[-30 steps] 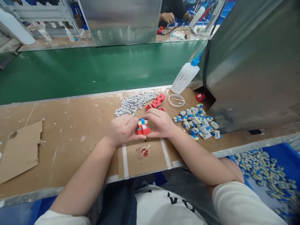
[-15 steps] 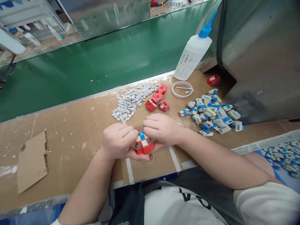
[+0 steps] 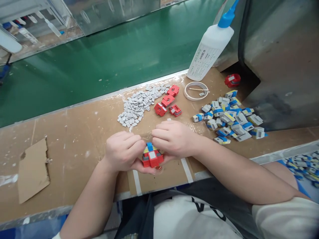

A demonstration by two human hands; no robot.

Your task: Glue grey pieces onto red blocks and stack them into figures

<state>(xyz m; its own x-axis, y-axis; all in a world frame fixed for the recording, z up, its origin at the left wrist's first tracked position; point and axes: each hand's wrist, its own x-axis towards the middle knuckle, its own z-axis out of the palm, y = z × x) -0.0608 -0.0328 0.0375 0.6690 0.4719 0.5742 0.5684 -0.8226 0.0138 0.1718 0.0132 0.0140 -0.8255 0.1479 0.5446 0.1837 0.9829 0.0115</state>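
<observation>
Both of my hands are closed on a red plastic toy part (image 3: 152, 158) with a blue and yellow piece at its top. My left hand (image 3: 124, 151) grips its left side, the thumb underneath. From the right, my right hand (image 3: 173, 139) presses its curled fingers against the upper edge. My fingers hide parts of both sides. Just beyond my hands lie several loose red parts (image 3: 166, 100). A pile of small light-grey plates (image 3: 137, 105) spreads to their left. Right of my right arm is a heap of grey, blue and yellow pieces (image 3: 231, 119).
A white glue bottle (image 3: 209, 49) with a blue nozzle stands tilted behind a white ring (image 3: 196, 91) holding a thin stick. One red part (image 3: 232, 80) sits by the metal panel (image 3: 284, 66). Torn cardboard (image 3: 33, 171) lies left. A green belt (image 3: 99, 66) runs behind.
The view has shifted slightly. My hands keep their hold on the red toy part, which has barely moved; its blue and yellow top looks pressed in much the same place.
</observation>
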